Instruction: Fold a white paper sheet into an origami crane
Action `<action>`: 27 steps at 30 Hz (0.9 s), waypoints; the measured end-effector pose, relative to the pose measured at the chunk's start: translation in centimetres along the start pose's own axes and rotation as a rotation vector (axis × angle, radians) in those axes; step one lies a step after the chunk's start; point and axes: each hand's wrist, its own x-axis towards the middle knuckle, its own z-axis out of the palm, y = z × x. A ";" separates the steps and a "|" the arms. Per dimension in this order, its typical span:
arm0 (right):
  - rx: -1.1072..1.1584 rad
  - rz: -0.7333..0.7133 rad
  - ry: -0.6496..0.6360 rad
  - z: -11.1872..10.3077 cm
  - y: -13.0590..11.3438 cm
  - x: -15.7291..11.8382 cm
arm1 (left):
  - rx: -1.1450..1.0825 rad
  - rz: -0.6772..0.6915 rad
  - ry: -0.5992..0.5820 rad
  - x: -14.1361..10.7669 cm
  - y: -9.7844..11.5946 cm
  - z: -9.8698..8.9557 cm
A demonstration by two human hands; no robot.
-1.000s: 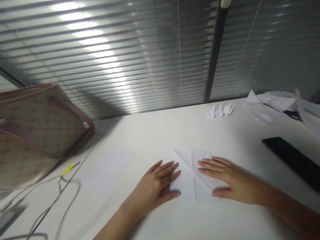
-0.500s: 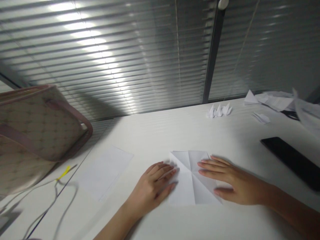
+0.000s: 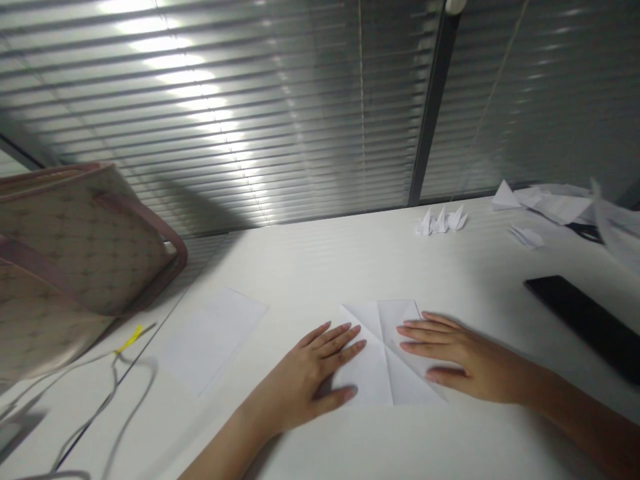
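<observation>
A creased paper square point(image 3: 387, 360) lies on the smooth white desk point(image 3: 320, 267), the left hand point(image 3: 300, 373) and right hand point(image 3: 465, 357) flat on its sides, fingers spread apart (the paper stays unclamped). Beyond sit pointed origami pieces point(image 3: 440, 221) and a glossy black phone point(image 3: 585, 327).

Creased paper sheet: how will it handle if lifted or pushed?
The creased paper sheet looks thin and light, so probably flops when lifted, likely bending along its folds. On the smooth white desk it may slide easily.
</observation>
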 end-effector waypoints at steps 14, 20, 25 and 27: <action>-0.139 0.040 0.168 0.4 1.0 -0.3 | 0.070 -0.067 0.296 -0.5 -1.6 0.3; -0.120 0.061 0.249 0.3 0.9 -0.4 | 0.097 -0.119 0.340 -0.7 -1.9 0.6; -0.118 0.040 0.254 0.0 0.3 -0.3 | 0.113 -0.123 0.350 -0.6 -1.4 0.4; -0.109 0.026 0.253 -0.1 0.1 -0.3 | 0.118 -0.123 0.358 -0.6 -1.2 0.3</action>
